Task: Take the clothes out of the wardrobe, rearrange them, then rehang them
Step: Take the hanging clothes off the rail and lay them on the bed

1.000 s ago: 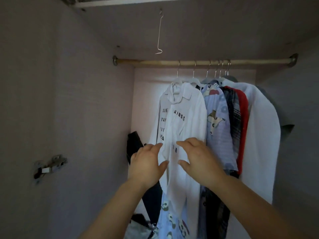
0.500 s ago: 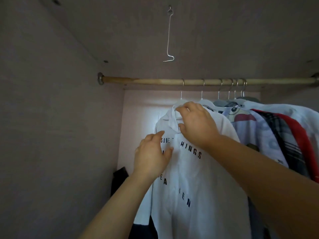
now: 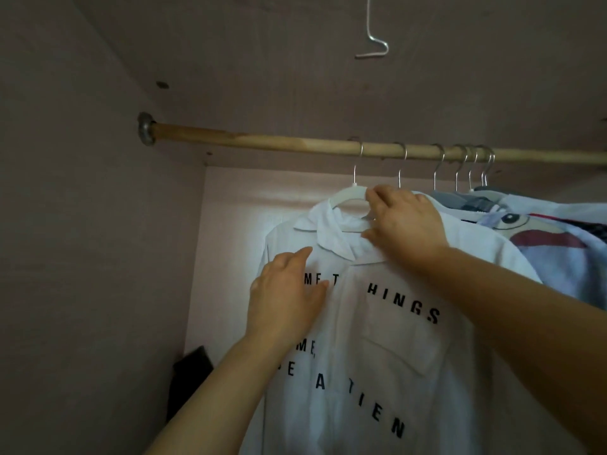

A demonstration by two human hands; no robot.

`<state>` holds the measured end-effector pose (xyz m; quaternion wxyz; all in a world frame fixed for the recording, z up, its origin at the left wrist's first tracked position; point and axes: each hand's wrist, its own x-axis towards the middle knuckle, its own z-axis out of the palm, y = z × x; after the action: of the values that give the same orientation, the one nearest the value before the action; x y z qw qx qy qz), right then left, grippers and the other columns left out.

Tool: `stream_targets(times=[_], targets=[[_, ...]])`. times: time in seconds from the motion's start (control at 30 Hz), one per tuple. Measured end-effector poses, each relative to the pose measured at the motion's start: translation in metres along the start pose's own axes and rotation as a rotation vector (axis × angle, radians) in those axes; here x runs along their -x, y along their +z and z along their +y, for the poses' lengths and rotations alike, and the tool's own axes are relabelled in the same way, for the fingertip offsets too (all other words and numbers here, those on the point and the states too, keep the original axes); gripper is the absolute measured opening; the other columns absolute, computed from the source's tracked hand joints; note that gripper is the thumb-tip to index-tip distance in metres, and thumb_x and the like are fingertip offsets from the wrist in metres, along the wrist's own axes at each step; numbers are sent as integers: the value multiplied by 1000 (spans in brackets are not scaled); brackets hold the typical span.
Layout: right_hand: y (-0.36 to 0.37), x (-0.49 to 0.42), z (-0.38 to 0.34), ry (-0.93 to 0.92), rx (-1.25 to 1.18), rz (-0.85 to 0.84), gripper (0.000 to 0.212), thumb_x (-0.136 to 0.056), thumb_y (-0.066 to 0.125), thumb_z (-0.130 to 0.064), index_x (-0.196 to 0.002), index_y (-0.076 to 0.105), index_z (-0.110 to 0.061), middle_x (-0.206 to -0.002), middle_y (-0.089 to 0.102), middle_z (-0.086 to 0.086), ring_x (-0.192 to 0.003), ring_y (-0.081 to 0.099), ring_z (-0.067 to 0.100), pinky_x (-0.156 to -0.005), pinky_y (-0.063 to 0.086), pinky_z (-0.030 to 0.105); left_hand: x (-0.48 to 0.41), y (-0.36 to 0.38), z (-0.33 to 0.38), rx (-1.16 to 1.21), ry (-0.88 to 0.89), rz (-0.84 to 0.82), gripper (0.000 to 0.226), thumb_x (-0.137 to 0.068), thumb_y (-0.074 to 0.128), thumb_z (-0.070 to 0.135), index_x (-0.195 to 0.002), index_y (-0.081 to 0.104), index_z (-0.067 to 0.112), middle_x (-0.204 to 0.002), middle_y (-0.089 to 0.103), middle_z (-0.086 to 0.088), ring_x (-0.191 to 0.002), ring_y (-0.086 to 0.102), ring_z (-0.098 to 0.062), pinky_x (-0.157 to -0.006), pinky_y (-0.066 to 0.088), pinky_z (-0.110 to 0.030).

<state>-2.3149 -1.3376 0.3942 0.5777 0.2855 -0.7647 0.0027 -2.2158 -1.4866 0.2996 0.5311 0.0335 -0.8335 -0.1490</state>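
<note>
Under the rod (image 3: 262,142) at twelve o'clock, the right hand (image 3: 405,224) grips the hanger (image 3: 348,195), seemingly to unhook it — the left hand (image 3: 285,297), flat-fingered, steadies the shirt (image 3: 394,356).

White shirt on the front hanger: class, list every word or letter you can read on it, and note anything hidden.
"ME T" then "HINGS": top line on the white shirt, its start covered by the left hand.
"ME,": second line, start hidden too.
"E A" then "TIEN": third line, slanting down, start hidden too.
No text on the hanger or the neighbouring clothes.
</note>
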Motion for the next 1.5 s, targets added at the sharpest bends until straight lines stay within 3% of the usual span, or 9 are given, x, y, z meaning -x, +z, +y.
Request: stream_targets(times=[0.3,0.43,0.53,0.7,0.8,1.07,1.2,1.4,1.5], targets=[[-25,2,12,-38,-44,274,68,-81,67,-39,-135,45,-4,-133,52,13,-110,52,36,-82,45,40,-14,-15,0,33,77,205,58,-91,54,36,-143,33,23,-141,40,0,-129,34,-16,-107,30,-33],[-33,42,4,-144,-109,352,64,-68,80,-33,-118,60,1,-117,64,17,-88,64,37,-68,52,42,0,-20,11,0,153,321,62,-86,61,37,-141,38,21,-138,43,-1,-128,35,-18,-104,28,-33],[-40,79,-3,-241,-132,388,56,-73,72,-37,-113,62,2,-110,66,18,-75,66,35,-59,53,39,23,-21,17,-32,186,327,74,-78,66,47,-141,38,19,-137,44,-4,-125,35,-19,-104,28,-36],[-54,136,-11,-448,-166,463,52,-87,53,-40,-120,54,-1,-113,65,17,-79,65,31,-65,49,36,84,-26,23,-98,168,256,93,-68,50,68,-144,31,18,-132,50,-4,-123,34,-15,-107,25,-46],[-68,164,-15,-522,-196,505,51,-87,58,-38,-123,49,-3,-117,65,15,-81,63,26,-68,45,36,127,-37,34,-153,144,268,95,-66,59,62,-141,29,12,-120,58,-8,-112,39,-16,-102,25,-35],[-124,249,-21,-522,-331,452,59,-90,57,-42,-130,43,-1,-127,58,15,-92,61,25,-77,45,35,226,-82,87,-215,75,222,90,-70,51,58,-142,23,11,-106,56,-10,-100,41,-16,-85,35,-34],[-159,301,-15,-402,-388,309,68,-82,56,-45,-132,40,-2,-125,59,15,-101,54,24,-78,49,36,265,-98,119,-219,110,125,89,-70,51,57,-141,26,10,-104,57,-11,-96,43,-16,-81,41,-35],[-229,382,-1,-219,-344,118,60,-81,50,-42,-129,43,-7,-115,62,11,-87,58,25,-69,50,33,316,-113,165,-159,207,-20,86,-71,49,58,-140,28,10,-108,60,-10,-98,45,-19,-80,47,-38],[-275,427,3,-136,-295,65,58,-82,52,-42,-128,46,-7,-114,63,12,-92,52,23,-73,46,34,347,-122,188,-80,258,-85,84,-73,45,62,-139,28,12,-111,61,-10,-100,44,-19,-79,47,-38]])
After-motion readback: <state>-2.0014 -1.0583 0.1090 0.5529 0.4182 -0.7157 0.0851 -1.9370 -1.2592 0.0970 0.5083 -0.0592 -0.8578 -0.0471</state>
